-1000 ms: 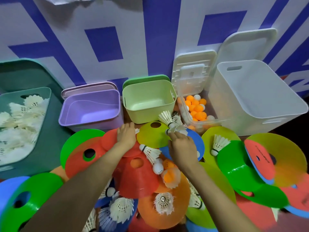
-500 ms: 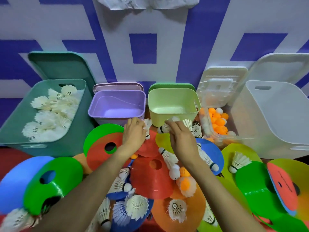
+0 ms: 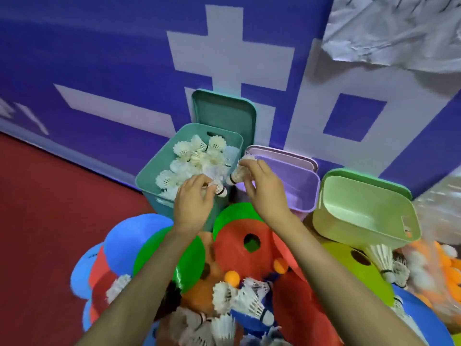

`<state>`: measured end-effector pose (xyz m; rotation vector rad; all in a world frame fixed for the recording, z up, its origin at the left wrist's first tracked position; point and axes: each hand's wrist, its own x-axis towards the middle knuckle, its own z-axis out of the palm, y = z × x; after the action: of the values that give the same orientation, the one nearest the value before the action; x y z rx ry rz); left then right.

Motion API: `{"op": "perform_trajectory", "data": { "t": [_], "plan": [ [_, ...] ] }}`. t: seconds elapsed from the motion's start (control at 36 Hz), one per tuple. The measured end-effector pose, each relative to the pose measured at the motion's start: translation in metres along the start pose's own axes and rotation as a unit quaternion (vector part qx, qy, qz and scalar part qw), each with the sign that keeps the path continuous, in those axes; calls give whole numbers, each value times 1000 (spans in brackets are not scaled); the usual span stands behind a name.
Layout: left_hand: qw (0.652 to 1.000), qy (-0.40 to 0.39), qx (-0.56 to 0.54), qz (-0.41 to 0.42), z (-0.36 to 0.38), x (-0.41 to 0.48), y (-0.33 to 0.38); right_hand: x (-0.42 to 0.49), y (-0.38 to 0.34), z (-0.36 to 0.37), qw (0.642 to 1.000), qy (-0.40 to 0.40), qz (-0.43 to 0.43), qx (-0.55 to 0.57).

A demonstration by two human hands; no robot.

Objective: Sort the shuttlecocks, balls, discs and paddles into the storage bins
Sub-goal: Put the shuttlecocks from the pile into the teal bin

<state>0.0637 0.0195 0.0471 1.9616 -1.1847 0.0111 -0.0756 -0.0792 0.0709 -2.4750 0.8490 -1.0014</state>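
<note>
A: We have a white feathered shuttlecock in each hand. Our left hand [image 3: 193, 203] is pinched on one white feathered shuttlecock [image 3: 219, 189], cork pointing right and a little down, feathers tucked under the fingers.

B: And our right hand [image 3: 259, 188] is clamped on a second white shuttlecock [image 3: 237, 174], its long axis slanting, cork low and to the left, feathers up by the fingertips. The two corks nearly meet between our hands.

A: The teal plastic storage bin [image 3: 149, 176], already heaped with white shuttlecocks, sits directly beyond our left hand. That hand hovers over the bin's near right corner, so we judge it the nearer one for the drop.

B: Our right hand hangs about over the seam where the teal bin meets the empty lilac plastic bin [image 3: 306, 193]. To release safely we would need to carry it left and forward, else the shuttlecock could fall into the lilac bin or down the gap.

A: The pale green plastic bin [image 3: 369, 216] lies well off to the right of both hands, also empty as far as we can see.

B: Beneath our forearms the pile remains: flat coloured plastic discs such as the red disc with a hole [image 3: 239, 245], small orange balls [image 3: 230, 276], and loose white shuttlecocks [image 3: 249, 300] near our wrists and elbows. We cannot pick out paddles with certainty.

A: So sorting looks far from finished.
</note>
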Motion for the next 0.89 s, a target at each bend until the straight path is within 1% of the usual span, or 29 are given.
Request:
{"op": "perform_trajectory", "data": {
  "t": [0.14,0.22,0.31,0.36,0.44,0.53,0.61,0.67,0.78,0.89],
  "plan": [
    [997,-9,18,-68,-27,33,-46,47,-11,42,1000,-23,-11,1],
    [994,-21,55,-87,-35,57,-69,75,-7,60,1000,-27,-9,-5],
    [986,-46,129,-97,-37,78,-88,102,4,75,997,-46,16,-56],
    [978,-69,171,-96,-36,87,-97,118,10,84,992,-71,24,-103],
    [961,-116,235,-88,-29,98,-102,135,17,94,980,-117,34,-155],
    [940,-158,291,-84,-20,107,-107,145,27,102,969,-126,30,-208],
    [909,-224,338,-99,-12,111,-116,148,36,108,961,-137,40,-237],
    [898,-257,336,-119,-8,111,-122,150,42,110,960,-140,46,-240],
    [893,-289,312,-145,-4,114,-132,155,51,111,966,-109,61,-228],
    [892,-321,269,-171,-4,117,-135,163,56,108,972,-81,108,-190]
  ]
}}
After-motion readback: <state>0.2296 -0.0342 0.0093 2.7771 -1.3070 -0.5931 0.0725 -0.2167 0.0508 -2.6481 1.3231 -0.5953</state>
